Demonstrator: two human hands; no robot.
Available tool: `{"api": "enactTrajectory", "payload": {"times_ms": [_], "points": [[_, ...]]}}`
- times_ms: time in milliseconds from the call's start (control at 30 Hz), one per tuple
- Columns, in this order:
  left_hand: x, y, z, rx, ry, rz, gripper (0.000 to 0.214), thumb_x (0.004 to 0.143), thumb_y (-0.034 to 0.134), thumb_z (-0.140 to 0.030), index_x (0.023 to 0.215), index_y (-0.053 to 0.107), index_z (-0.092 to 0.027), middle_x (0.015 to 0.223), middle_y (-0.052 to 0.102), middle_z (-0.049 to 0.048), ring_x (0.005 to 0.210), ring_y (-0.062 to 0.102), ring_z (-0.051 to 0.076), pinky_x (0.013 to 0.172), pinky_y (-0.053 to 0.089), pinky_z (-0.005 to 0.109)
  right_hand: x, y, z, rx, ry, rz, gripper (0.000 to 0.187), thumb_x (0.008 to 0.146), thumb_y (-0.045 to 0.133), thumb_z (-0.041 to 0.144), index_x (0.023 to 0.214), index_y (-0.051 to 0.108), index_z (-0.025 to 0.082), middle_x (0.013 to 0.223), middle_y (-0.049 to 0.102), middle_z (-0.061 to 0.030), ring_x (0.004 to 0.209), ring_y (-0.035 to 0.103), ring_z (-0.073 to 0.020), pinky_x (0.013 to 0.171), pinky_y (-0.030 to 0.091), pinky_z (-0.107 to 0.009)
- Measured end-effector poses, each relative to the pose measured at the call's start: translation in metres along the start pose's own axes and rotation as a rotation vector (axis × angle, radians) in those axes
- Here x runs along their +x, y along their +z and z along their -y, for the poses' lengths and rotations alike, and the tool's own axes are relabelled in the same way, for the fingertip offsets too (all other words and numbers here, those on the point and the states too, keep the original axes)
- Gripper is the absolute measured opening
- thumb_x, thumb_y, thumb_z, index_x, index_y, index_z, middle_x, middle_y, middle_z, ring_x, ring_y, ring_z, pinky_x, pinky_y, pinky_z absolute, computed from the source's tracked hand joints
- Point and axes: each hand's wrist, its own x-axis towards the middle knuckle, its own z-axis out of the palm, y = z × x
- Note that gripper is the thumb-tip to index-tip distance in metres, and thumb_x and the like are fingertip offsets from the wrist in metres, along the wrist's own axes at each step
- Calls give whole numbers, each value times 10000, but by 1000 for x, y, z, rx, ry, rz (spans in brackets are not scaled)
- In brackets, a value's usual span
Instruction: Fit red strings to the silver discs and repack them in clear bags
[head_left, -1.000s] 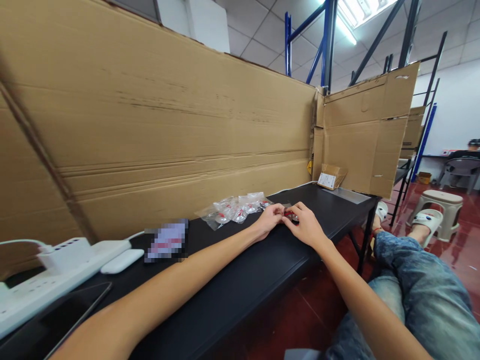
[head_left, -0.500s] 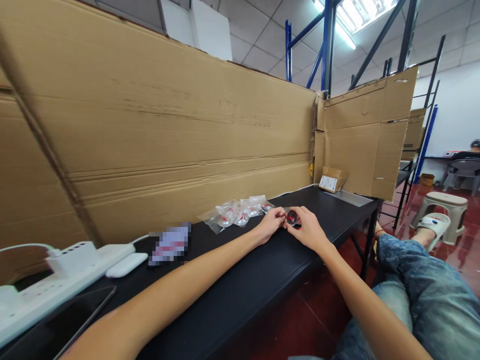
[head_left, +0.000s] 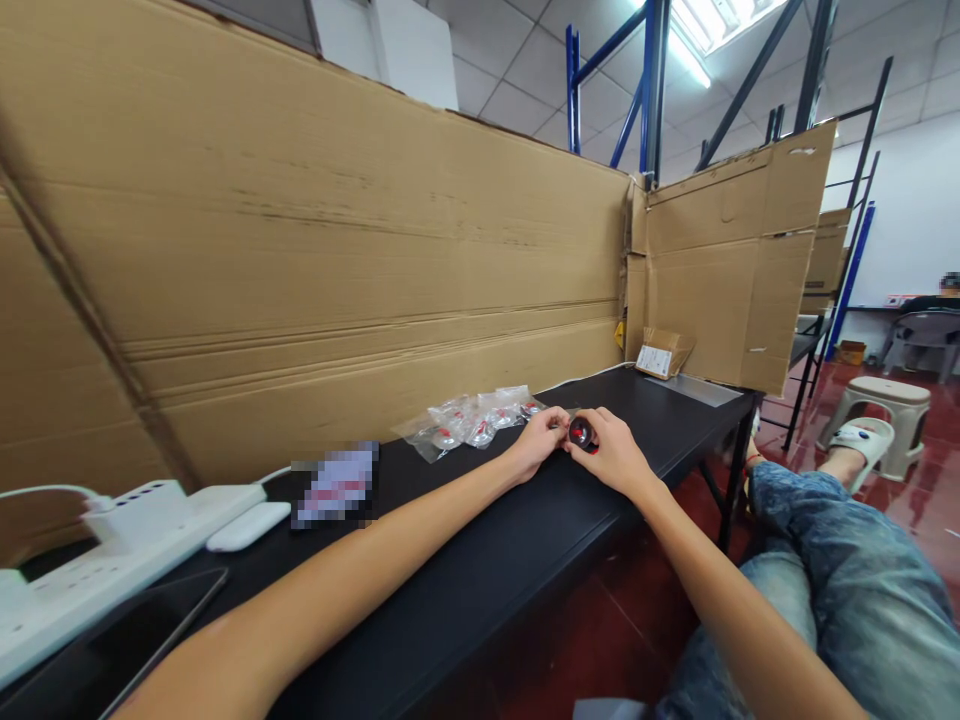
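Both my hands meet over the far part of a black table (head_left: pixel 480 580). My right hand (head_left: pixel 611 452) is curled around a small round black and red part (head_left: pixel 580 432). My left hand (head_left: pixel 538 438) pinches at the same part from the left, fingers closed. Just left of my hands lies a heap of small clear plastic bags (head_left: pixel 472 420) holding white and red pieces.
A tall cardboard wall (head_left: pixel 337 260) runs along the table's back, with a second cardboard panel (head_left: pixel 739 260) at its far end. A white power strip (head_left: pixel 112 545), a white oval device (head_left: pixel 247 525) and a dark phone (head_left: pixel 127 650) lie near left. A stool (head_left: pixel 881 410) stands on the red floor.
My hands have stayed together at the same spot. The round part has turned in my right hand so its dark face shows more.
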Motion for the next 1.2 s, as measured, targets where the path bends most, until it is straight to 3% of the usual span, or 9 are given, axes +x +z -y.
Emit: {"api": "enactTrajectory", "payload": {"times_ms": [100,233,367,533,667,800,933,1100,1200], "points": [[0,-1,0,-81,-45,-24,117,664,640,-151,738,550,-152,658,549,-22,566,520,87,533,411,200,0,0,0,-3,7,-3,334,813,666,281,1127,583,207,970,579,-54,822,580,-179,758,462,-285],[0,-2,-1,-172,-61,-24,135,747,618,-250,824,603,-140,744,616,32,613,582,113,571,460,233,0,0,-2,-13,22,-4,376,820,661,268,1179,573,200,1014,598,-71,894,602,-193,810,472,-300],[-1,1,-4,-45,-17,26,258,755,673,-364,861,639,-131,743,626,32,583,562,110,525,446,230,1,1,-4,-24,31,-4,388,830,645,256,1204,566,187,1052,615,-88,944,610,-202,846,473,-312],[-1,3,-4,135,88,86,298,680,760,-349,829,654,-113,719,636,19,525,520,83,498,429,215,2,1,-4,3,20,12,390,817,638,225,1197,564,185,1053,631,-86,932,605,-198,823,473,-302],[1,0,0,156,96,-15,262,713,722,-347,823,648,-120,705,639,25,545,563,112,487,444,223,1,-1,-2,-28,38,-9,316,843,566,186,1158,581,168,1008,637,-81,893,593,-186,812,449,-285],[5,-6,7,302,61,-194,152,754,649,-262,846,651,-141,712,652,30,560,596,135,461,422,215,1,-4,1,-185,132,37,156,788,517,103,831,651,173,860,630,-67,822,563,-183,754,404,-272],[8,-11,10,587,109,-237,138,759,591,-155,860,685,-156,774,690,41,661,635,158,608,491,253,0,-3,4,-266,149,174,65,720,586,151,672,614,184,744,616,-49,783,534,-194,714,358,-283],[7,-9,9,868,212,-152,347,735,575,-88,1062,675,-148,978,714,81,903,649,213,856,484,321,-2,-2,4,-224,87,254,50,726,603,156,694,574,182,778,606,-43,794,518,-184,703,346,-268],[6,-7,10,947,259,-110,328,760,555,-94,1056,683,-155,1033,709,98,986,633,247,928,449,360,-1,-1,-1,-207,43,215,84,817,520,118,771,559,177,835,604,-54,830,517,-184,738,360,-269]]}}
